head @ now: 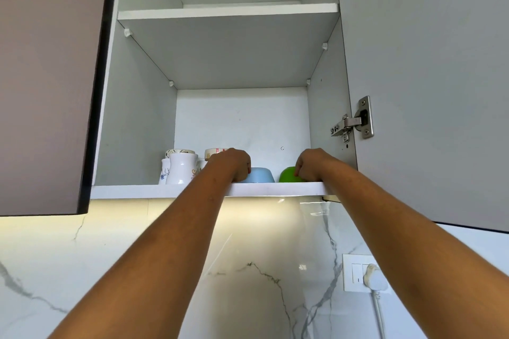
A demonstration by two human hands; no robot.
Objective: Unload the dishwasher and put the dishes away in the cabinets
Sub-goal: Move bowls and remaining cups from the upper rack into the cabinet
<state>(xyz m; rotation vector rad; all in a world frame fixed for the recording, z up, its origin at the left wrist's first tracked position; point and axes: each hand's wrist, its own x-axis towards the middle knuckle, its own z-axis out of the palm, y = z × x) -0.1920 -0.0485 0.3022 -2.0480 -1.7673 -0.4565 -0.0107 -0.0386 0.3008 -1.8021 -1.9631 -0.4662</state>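
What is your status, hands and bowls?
Left hand holds pale blue bowl; right hand holds green bowl. Both on bottom cabinet shelf. White mugs stand left.

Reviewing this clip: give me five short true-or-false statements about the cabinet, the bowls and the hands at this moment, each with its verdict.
1. The blue bowl and green bowl both sit on the lowest shelf. True.
2. The left hand grips the green bowl. False: it grips the blue bowl, and the right hand grips the green one.
3. The white mugs stand left of the blue bowl. True.
4. The cabinet door on the right is closed. False: it is swung open, with its hinge exposed.
5. A plug sits in the wall socket. True.
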